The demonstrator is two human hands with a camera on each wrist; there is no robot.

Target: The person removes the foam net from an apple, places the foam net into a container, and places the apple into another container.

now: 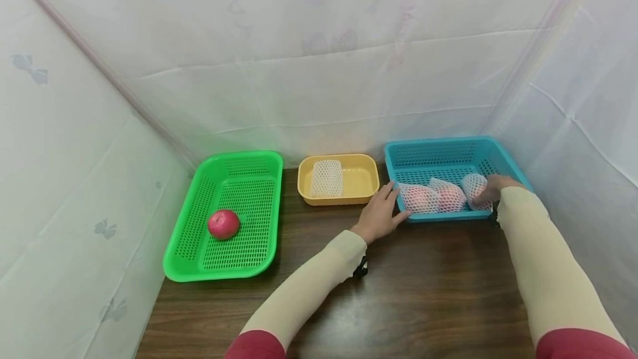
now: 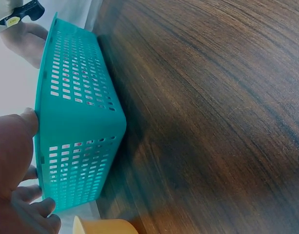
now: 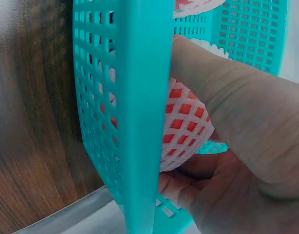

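Observation:
Inside the blue basket, at its right end, my right hand holds an apple in a white foam net. The right wrist view shows thumb and fingers around the netted apple, just behind the basket's front wall. Two more net-wrapped apples, a left one and a middle one, lie beside it along the front. My left hand rests at the basket's left front corner, fingers spread. In the left wrist view its thumb and fingertips touch the basket's rim.
To the left, a green basket has one bare red apple in it. Between the baskets stands a small yellow tray with a white foam net. White curtains enclose the brown wooden table at back and sides.

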